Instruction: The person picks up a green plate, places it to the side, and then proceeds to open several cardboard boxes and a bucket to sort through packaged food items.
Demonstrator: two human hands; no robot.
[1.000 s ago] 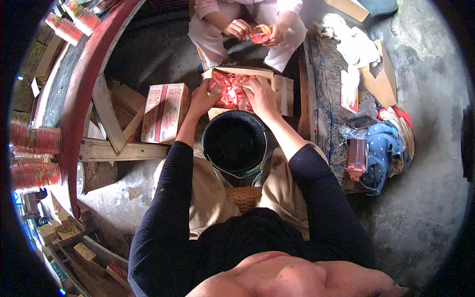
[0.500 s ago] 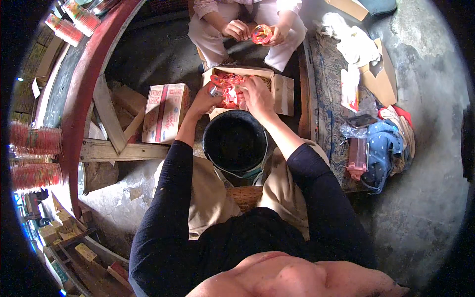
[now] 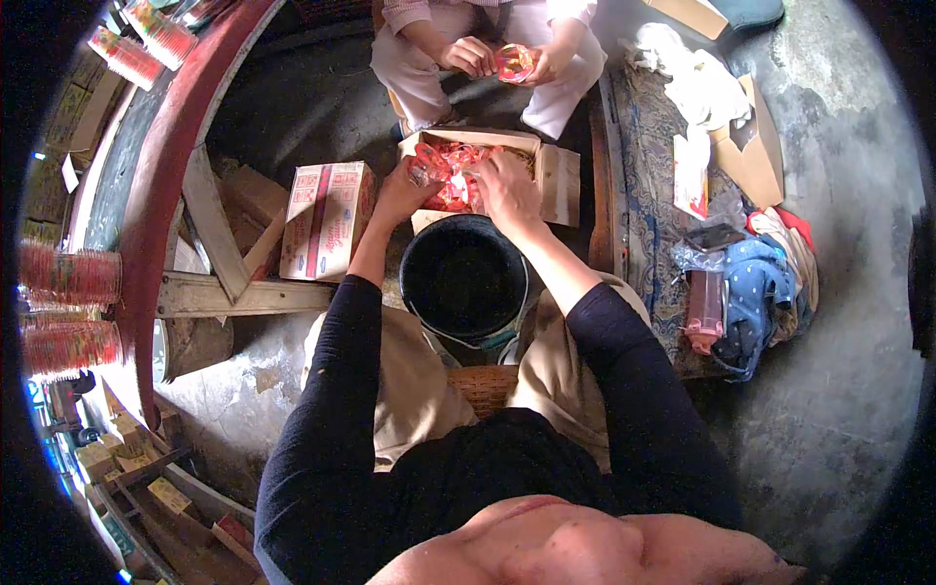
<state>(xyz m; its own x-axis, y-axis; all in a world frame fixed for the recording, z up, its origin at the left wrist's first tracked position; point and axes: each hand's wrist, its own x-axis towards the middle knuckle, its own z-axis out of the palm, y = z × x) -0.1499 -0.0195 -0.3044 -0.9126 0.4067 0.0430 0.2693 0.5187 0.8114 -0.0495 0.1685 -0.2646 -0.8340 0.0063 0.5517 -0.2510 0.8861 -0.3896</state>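
An open cardboard box [image 3: 561,185] stands before me, filled with crumpled, glossy red plastic pieces [image 3: 456,156]. Over its left side my left hand [image 3: 400,198] is closed on a clear, red-printed plastic piece [image 3: 425,168]. My right hand [image 3: 510,195] reaches in from the right, fingers bent down among the red pieces. Its fingertips are partly hidden, and whatever they grip cannot be made out. Just below both hands, a black bucket [image 3: 462,283] stands between my knees.
Across from me a seated person [image 3: 546,63] holds a red-rimmed clear cup [image 3: 515,64]. A closed carton [image 3: 327,222] stands left of the box. Stacked red-printed cups [image 3: 70,278] line the left bench. Cloths [image 3: 756,292] and a pink bottle [image 3: 704,312] lie on the right-hand bench.
My left hand has turned slightly, and the shiny piece at its fingers now shows as clear, red-printed plastic. My right hand stays nearly in place. The other person's cup has tilted a little.
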